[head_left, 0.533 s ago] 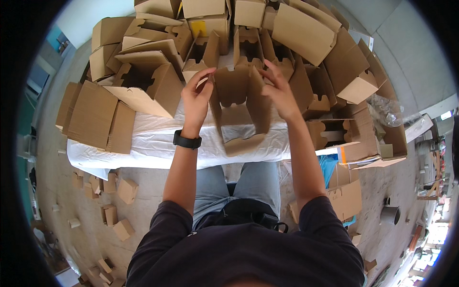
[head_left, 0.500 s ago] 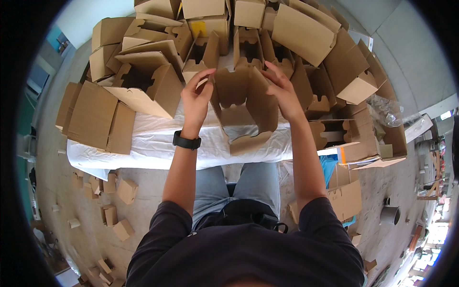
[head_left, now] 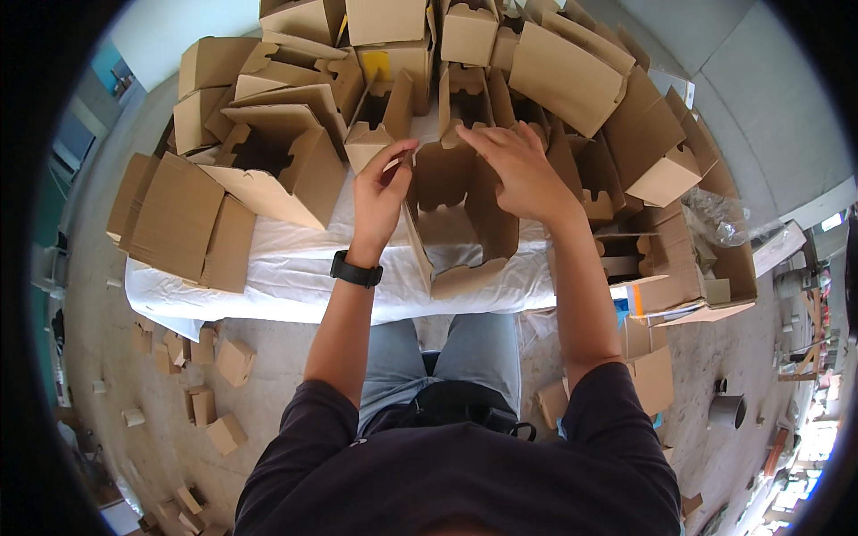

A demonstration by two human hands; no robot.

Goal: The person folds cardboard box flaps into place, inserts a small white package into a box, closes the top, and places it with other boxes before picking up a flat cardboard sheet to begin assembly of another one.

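An open brown cardboard box (head_left: 447,223) stands on the white cloth-covered table (head_left: 313,272) in front of me, its inside facing up. My left hand (head_left: 382,192) is at its upper left edge, fingers half bent and apart from the thumb, with nothing visible between them. A dark watch band (head_left: 356,269) is on that wrist. Over the box's upper right side reaches my right hand (head_left: 527,174), palm down with its fingers stretched toward the far edge. It covers part of that wall, so fingertip contact is hard to make out.
Several open cartons crowd the table's far side, including a large one (head_left: 281,165) at left and one (head_left: 572,76) at back right. Clear plastic wrap (head_left: 719,214) lies in a bigger carton at right. Small boxes (head_left: 228,433) and a grey cylinder (head_left: 728,411) are on the floor.
My right hand has moved left and inward over the box, its fingers now stretched across the far right corner. The left hand has shifted slightly right, and the box's walls sit a little differently.
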